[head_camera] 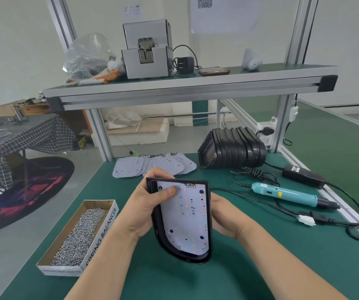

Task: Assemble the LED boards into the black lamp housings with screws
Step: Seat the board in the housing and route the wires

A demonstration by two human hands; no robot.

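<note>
The black lamp housing (209,215) is held up off the green bench (260,269), tilted toward the camera, with a white LED board (185,219) seated inside it. Red and orange dots are scattered over the board.

The left hand (146,211) grasps the housing's upper left corner, fingers curled behind it and the thumb pressed flat on the board's top left. The right hand (224,217) clasps the housing's right edge. Its fingers are hidden behind the shell.

Left of the housing, a cardboard box (107,226) lies on the bench, filled with screws (79,234). Just beyond the housing, spare LED boards (152,164) lie fanned and overlapping. Beyond it to the right, a stack of housings (232,148) rests on its side. To the housing's right lies a teal electric screwdriver (286,194), its cable trailing across the bench. Farther right sits a black power adapter (304,176).
</note>
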